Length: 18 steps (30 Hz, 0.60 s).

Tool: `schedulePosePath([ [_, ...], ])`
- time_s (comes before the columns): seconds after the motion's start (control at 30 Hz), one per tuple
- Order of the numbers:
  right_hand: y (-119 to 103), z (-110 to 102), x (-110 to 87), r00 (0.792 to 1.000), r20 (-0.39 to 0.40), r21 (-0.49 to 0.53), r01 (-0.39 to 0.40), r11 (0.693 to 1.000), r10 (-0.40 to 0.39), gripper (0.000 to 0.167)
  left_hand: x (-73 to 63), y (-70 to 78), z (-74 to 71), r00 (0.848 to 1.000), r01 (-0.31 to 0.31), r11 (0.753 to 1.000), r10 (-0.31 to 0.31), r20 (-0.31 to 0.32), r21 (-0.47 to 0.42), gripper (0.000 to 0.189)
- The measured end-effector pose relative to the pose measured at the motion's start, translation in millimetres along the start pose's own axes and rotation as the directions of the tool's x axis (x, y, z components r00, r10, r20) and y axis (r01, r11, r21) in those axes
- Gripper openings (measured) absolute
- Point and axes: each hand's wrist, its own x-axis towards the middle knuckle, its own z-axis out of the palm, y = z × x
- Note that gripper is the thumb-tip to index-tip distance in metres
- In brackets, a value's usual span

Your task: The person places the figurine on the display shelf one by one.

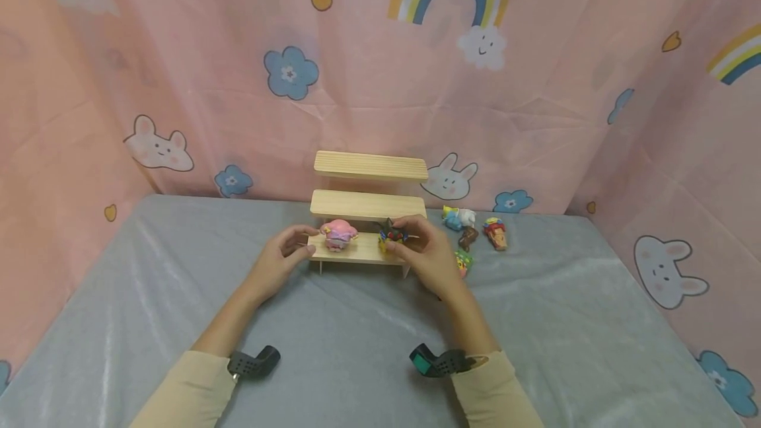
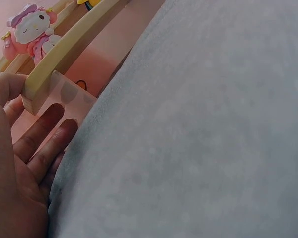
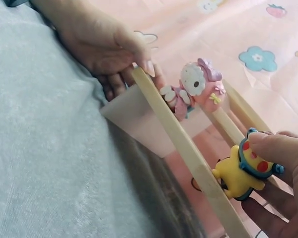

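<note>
A three-tier wooden display stand [image 1: 368,205] with see-through side supports stands at the back of the table. My left hand [image 1: 276,259] pinches the left end of its lowest board [image 3: 179,134], thumb on top and fingers at the edge and below. A pink figurine [image 1: 339,235] with a white face and purple hat stands on that board near the left hand. Toward the board's right end, my right hand [image 1: 434,256] holds a yellow figurine [image 3: 231,166] with red cheeks and a dark blue hood between thumb and fingers. Its feet are at the board; the fingers partly cover its head.
Right of the stand lie several more figurines: a blue and white one [image 1: 460,217], a brown piece [image 1: 468,238], a red and tan one [image 1: 495,234] and a green one [image 1: 462,261] partly behind the right hand. Grey cloth [image 1: 345,349] covers the table; a pink printed curtain [image 1: 357,117] hangs behind.
</note>
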Motion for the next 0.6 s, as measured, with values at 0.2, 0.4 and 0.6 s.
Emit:
schedulePosePath([
  [0.2,-1,1,0.5,1.0,-0.006,-0.001,-0.004,1.0,0.004,0.031,0.0,-0.7,-0.4,1.0,-0.002,1.0,0.002,0.0,0.0,0.032],
  [0.4,0,6,1.8,1.0,-0.006,0.004,-0.01,1.0,0.01,0.031,0.3,-0.9,-0.6,1.0,-0.005,1.0,0.005,0.0,-0.003,0.033],
  [0.6,-1,10,1.9,0.999,-0.026,-0.002,-0.021,1.0,0.021,0.03,-1.1,-0.9,-1.3,1.0,-0.004,1.0,0.003,0.002,0.003,0.032],
])
